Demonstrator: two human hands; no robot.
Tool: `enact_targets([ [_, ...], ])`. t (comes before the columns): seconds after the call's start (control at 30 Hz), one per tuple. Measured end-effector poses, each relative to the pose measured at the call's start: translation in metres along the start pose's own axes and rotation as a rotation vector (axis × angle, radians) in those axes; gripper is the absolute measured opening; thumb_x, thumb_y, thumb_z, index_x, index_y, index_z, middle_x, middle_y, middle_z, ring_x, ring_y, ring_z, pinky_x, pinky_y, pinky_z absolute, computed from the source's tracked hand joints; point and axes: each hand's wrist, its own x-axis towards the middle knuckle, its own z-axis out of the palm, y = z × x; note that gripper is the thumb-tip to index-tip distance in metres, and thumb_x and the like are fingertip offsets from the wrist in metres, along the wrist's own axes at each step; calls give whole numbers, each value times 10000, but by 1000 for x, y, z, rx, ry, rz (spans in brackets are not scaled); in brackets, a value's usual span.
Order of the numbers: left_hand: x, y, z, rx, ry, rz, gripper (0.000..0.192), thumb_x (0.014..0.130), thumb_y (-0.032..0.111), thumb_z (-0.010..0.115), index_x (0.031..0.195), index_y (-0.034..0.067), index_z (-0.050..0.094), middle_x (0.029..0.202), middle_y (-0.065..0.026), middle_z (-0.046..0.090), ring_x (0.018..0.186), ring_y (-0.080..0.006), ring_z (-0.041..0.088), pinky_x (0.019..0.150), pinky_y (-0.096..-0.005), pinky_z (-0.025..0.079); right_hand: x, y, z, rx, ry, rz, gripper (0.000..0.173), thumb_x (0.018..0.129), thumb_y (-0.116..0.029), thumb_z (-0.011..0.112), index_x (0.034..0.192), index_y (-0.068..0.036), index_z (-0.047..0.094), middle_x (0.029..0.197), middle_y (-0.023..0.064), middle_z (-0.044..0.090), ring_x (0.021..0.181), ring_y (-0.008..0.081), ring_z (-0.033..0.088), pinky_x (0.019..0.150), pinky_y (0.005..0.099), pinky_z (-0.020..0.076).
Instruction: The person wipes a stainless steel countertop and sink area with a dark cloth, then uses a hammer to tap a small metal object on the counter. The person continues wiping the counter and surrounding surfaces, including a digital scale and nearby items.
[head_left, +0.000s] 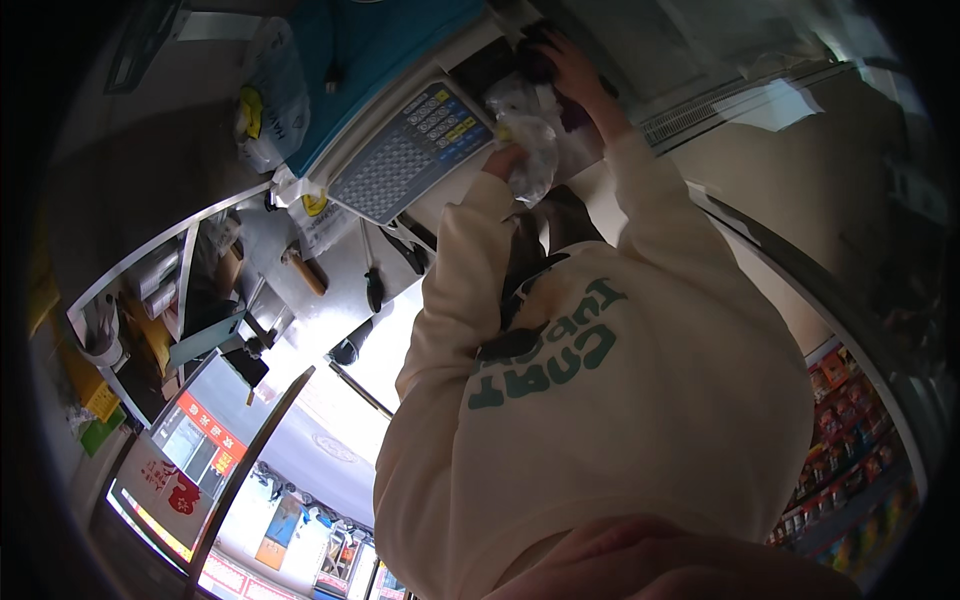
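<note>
My left hand (507, 160) grips the near edge of a crumpled clear plastic bag (536, 139), just right of the keypad of a weighing scale (412, 154). A small yellow patch shows in the bag by my fingers. Farther forward, my right hand (568, 66) lies over a dark item (534, 58), black to purple, whose kind is too dim to tell. Its fingertips are lost in the shadow, so whether they grip it is unclear. Beyond the keypad spreads a blue-green surface (375, 52).
Left of the scale lie a screwdriver (373, 285), a wooden-handled tool (306, 274) and a printed plastic bag (277, 105) with yellow on it. Divided metal compartments (184, 277) hold assorted items. A glass panel (720, 52) stands at the right, and packed shelves (844, 427) lie lower right.
</note>
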Motion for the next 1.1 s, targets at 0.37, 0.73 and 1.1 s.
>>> enact_targets([
  [0.37, 68, -61, -49, 54, -45, 180, 325, 785, 191, 657, 1066, 28, 660, 924, -93, 679, 819, -252, 657, 769, -380, 550, -47, -48, -28, -51, 14, 143, 522, 723, 28, 634, 1220, -132, 629, 1419, 148, 507, 1340, 367, 440, 1069, 479, 400],
  [0.73, 40, -25, 65, 21, 29, 199, 382, 818, 140, 652, 1173, 11, 601, 1083, -126, 643, 920, -282, 660, 811, -404, 557, -175, -91, -108, -62, -78, 329, 648, 723, 67, 642, 1334, -127, 550, 1465, 161, 424, 1337, 392, 415, 1069, 484, 382],
  [1.1, 49, -4, 146, 601, 524, 60, 862, 707, 361, 743, 1394, 27, 343, 1243, -226, 580, 1134, -381, 594, 961, -457, 481, -262, -113, -158, 19, -155, 662, 542, 809, -8, 621, 1335, -107, 535, 1338, 237, 506, 1194, 441, 504, 1020, 491, 432],
])
